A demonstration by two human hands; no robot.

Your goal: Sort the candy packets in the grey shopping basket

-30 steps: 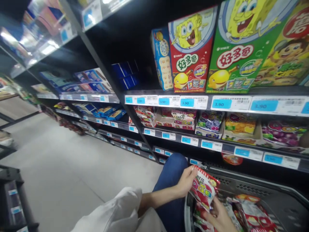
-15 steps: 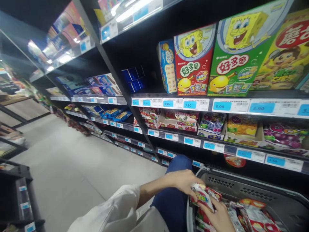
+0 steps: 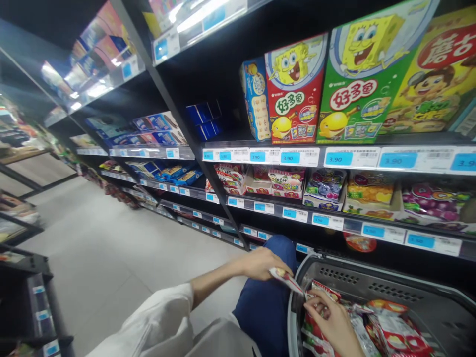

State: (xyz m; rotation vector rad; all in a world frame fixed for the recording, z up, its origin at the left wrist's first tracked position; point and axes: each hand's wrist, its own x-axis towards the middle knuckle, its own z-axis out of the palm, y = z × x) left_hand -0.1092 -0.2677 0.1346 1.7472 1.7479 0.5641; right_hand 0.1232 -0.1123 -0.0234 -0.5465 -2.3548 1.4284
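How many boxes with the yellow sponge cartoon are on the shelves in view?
2: a red box and, just right of it, a green box, both upright above the 3.90 price tags. More may stand hidden behind them.

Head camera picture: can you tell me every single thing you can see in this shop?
red cartoon box: one, red, top shelf
green cartoon box: one, green, right of the red one
blue box: one, blue, left of the red one
sweet bags: many, pink, purple, yellow, in trays one shelf down
price tags: many, blue and white, along shelf edges
floor: grey, left
basket: one, grey, bottom right
red packets: several, red, inside the basket
snack packet: one, red and pale, at the basket rim
left hand: holds the snack packet
right hand: in the basket, fingers on the red packets
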